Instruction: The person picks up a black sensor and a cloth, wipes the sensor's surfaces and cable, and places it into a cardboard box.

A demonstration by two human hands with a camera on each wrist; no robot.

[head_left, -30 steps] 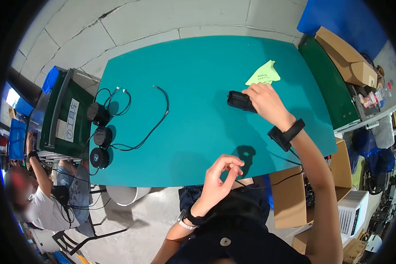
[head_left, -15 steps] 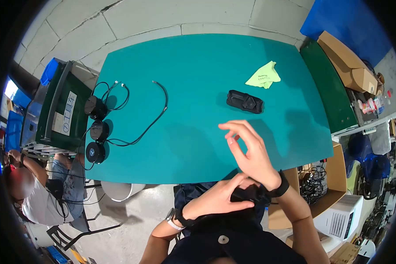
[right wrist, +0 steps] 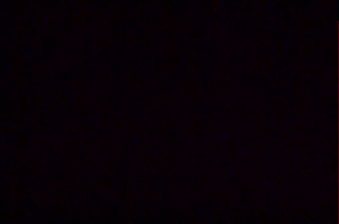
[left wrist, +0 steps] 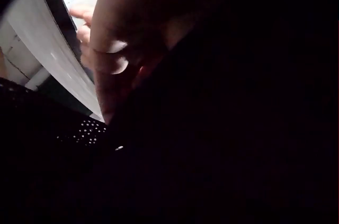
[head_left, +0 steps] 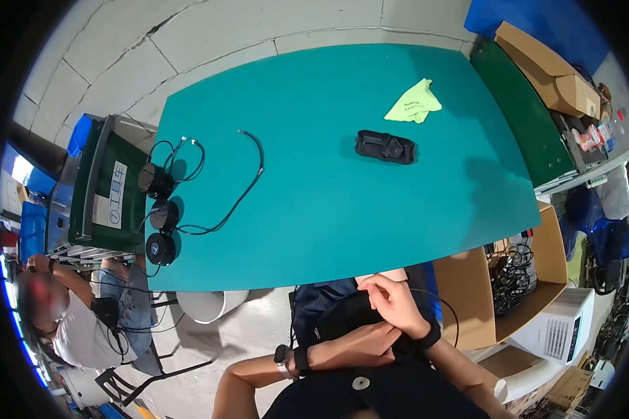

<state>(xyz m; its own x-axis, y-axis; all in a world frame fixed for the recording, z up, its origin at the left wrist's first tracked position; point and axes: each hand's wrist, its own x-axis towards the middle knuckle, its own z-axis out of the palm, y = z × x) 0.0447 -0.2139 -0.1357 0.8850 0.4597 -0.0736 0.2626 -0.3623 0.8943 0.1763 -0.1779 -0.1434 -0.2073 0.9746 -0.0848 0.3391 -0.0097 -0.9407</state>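
Note:
Both hands are low in front of the body, off the near edge of the green table (head_left: 314, 209). The left hand (head_left: 363, 343) reaches across beneath the right wrist, its fingers partly hidden there; I cannot tell whether they hold anything. Above it, the right hand (head_left: 397, 306) has loosely bent fingers and nothing visible in them. A black band (head_left: 430, 335) circles the right wrist. On the table lie a black oblong object (head_left: 386, 147) and, behind it, a yellow-green cloth (head_left: 415, 103) with writing. The left wrist view is mostly dark; the right wrist view is black.
Several round black devices (head_left: 163, 216) with cables (head_left: 248, 188) line the table's left edge. A cardboard box (head_left: 468, 307) of tangled cables stands at the near right. Green cabinets flank the table. A seated person (head_left: 84, 328) is at the far left.
The right hand let go of the black oblong object and came back to the lap. The left hand has moved under the right wrist, and both hands are now lower.

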